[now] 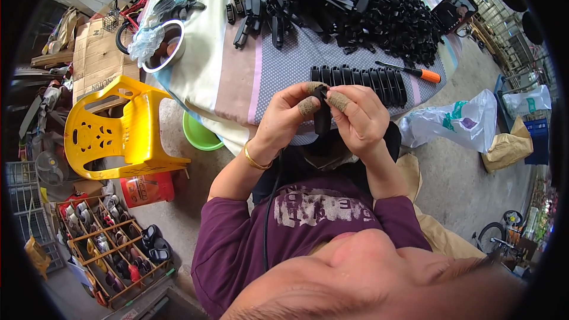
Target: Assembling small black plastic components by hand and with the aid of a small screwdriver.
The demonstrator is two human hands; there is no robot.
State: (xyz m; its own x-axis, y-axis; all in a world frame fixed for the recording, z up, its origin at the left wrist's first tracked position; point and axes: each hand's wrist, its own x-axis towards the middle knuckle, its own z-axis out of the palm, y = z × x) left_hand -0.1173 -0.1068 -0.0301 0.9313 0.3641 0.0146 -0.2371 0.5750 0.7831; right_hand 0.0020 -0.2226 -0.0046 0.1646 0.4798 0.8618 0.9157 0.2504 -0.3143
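Observation:
Over the table's near edge, both hands meet around one dark, elongated black plastic piece. My left hand pinches its upper end between thumb and forefinger, both wrapped in tan tape. From the other side my right hand closes its fingers on the same end, with tan tape on a finger. The piece hangs down between the hands; what the fingertips press on is hidden. Just beyond my right hand stands a neat row of similar black pieces. A screwdriver with an orange handle lies behind that row.
A big heap of black parts covers the far side of the cloth-covered table. A phone stands at the right corner. At left are a white bowl, a yellow chair and a green basin. Plastic bags lie right.

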